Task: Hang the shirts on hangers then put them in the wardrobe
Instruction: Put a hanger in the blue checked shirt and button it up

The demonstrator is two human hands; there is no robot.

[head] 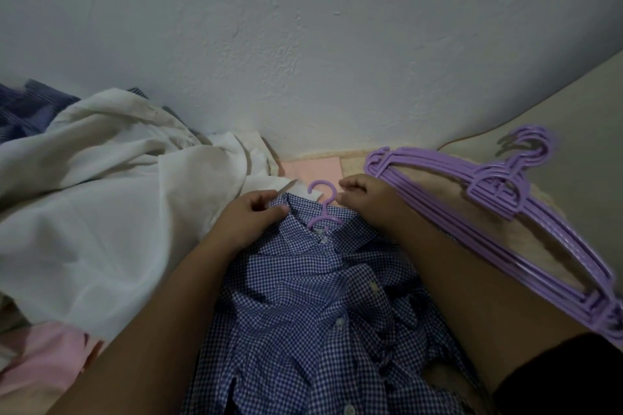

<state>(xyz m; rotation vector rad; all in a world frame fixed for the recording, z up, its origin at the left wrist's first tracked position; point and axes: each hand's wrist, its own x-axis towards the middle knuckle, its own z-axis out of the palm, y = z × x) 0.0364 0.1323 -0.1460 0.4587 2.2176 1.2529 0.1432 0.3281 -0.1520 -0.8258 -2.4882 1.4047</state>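
- A heap of white cloth (pixel 101 185) lies at the left against the pale wall (pixel 303 44), with striped blue fabric (pixel 30 104) behind it and a pink garment (pixel 47 357) at the near left corner.
- The left hand (pixel 251 216) pinches the left collar edge of the shirt between thumb and curled fingers.
- The blue-and-white gingham shirt (pixel 313 307) lies flat in the middle, buttoned, rumpled lower down; a purple hanger (pixel 323 204) sits inside it, its hook poking out of the collar.
- The right hand (pixel 362 195), fingers curled, grips the shirt's right collar side.
- A stack of purple hangers (pixel 488 212) lies at the right, just beside the right forearm.
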